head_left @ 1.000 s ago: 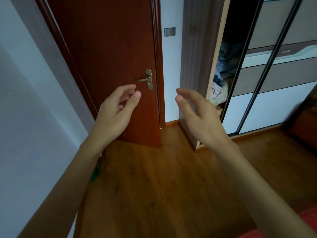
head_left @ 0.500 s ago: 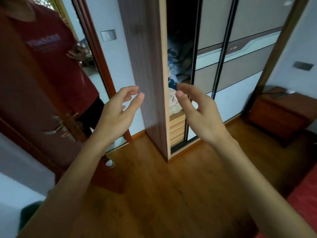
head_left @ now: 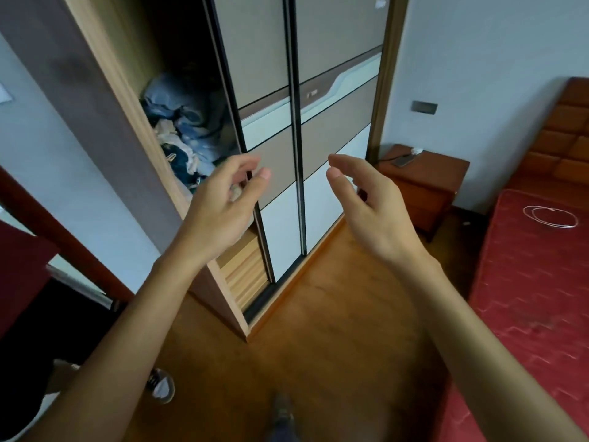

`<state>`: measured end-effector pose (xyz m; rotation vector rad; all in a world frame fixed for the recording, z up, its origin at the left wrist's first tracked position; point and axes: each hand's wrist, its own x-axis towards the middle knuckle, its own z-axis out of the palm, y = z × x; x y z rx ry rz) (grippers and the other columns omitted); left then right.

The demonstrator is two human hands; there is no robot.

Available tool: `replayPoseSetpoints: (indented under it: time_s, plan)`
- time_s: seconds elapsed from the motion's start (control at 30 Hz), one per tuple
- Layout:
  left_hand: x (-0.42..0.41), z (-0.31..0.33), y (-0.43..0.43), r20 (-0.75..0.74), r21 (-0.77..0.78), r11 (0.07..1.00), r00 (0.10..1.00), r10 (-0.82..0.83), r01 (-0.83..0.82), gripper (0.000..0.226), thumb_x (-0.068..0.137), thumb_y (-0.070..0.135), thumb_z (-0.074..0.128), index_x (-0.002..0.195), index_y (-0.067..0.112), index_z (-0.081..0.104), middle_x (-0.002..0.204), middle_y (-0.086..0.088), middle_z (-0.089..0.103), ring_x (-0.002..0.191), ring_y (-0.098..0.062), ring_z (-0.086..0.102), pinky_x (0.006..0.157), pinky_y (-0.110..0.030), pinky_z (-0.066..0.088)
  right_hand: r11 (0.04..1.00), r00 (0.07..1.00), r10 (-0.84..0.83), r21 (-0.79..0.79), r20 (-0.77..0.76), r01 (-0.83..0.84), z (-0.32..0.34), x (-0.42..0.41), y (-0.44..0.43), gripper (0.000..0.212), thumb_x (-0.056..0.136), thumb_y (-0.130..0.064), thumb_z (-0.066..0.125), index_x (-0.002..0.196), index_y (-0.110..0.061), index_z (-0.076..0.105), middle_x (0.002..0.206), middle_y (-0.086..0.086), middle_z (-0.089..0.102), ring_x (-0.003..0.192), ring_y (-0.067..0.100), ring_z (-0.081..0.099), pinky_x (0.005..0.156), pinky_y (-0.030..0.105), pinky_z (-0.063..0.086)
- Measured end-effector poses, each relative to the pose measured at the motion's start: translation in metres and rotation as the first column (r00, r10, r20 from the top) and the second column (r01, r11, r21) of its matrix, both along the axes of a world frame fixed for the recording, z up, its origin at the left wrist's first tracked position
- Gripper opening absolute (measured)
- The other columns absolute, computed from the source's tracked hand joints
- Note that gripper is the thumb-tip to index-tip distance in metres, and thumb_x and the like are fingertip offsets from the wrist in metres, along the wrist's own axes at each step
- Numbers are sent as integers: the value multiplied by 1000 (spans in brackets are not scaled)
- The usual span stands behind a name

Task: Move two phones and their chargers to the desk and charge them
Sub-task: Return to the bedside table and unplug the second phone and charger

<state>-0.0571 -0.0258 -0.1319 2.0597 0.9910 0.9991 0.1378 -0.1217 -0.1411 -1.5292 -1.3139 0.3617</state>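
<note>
Two hands are hanging in front of the camera with nothing in them. The left hand (head_left: 220, 212) is floating with fingers loosely curled and thumb out, and the right hand (head_left: 373, 212) is mirroring it, fingers relaxed, both well short of the nightstand (head_left: 424, 189). On top of that nightstand one phone (head_left: 404, 160) is lying flat, with a dark cable (head_left: 387, 159) running off to its left and a small white thing (head_left: 417, 151) just behind it that may be a charger plug, though it is too small to tell. Right of the nightstand, on the red bed (head_left: 535, 298), a white cable (head_left: 551, 217) is lying in loose loops. A second phone is not showing anywhere. My read: the fetching is only beginning, with nothing picked up. What could go wrong? If that dark cable is plugged into the phone, lifting the phone straight up is risking a tug that drags the white piece off the nightstand's edge, and the looped cable could be tangling if grabbed by one strand. As for room, the bare wooden floor (head_left: 334, 314) is opening towards the nightstand, squeezed by the wardrobe (head_left: 334, 122) on the nightstand's left and the bed's edge on its right — a narrow lane. Far left of the nightstand, another person's shoe (head_left: 159, 389) is sitting on the floor.
</note>
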Motion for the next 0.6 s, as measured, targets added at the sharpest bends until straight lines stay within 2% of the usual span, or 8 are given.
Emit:
replayPoseSetpoints:
  time_s: [0.3, 0.6]
  plan:
    - [89, -11, 149, 10, 4, 994, 994, -111, 111, 45, 95, 55, 50, 134, 33, 55, 136, 17, 57, 128, 3, 50, 109, -30, 41, 993, 993, -119, -3, 7, 119, -8, 78, 128, 44, 101, -51, 44, 140, -32, 50, 142, -13, 55, 126, 1, 48, 105, 30, 45]
    - [192, -10, 298, 65, -21, 981, 979, -191, 193, 48, 91, 59, 52, 129, 32, 60, 125, 23, 63, 120, 11, 54, 107, -30, 44, 976, 977, -215, -25, 11, 215, 3, 165, 249, 44, 102, -47, 44, 140, -27, 51, 143, -9, 55, 131, 8, 50, 109, 38, 45]
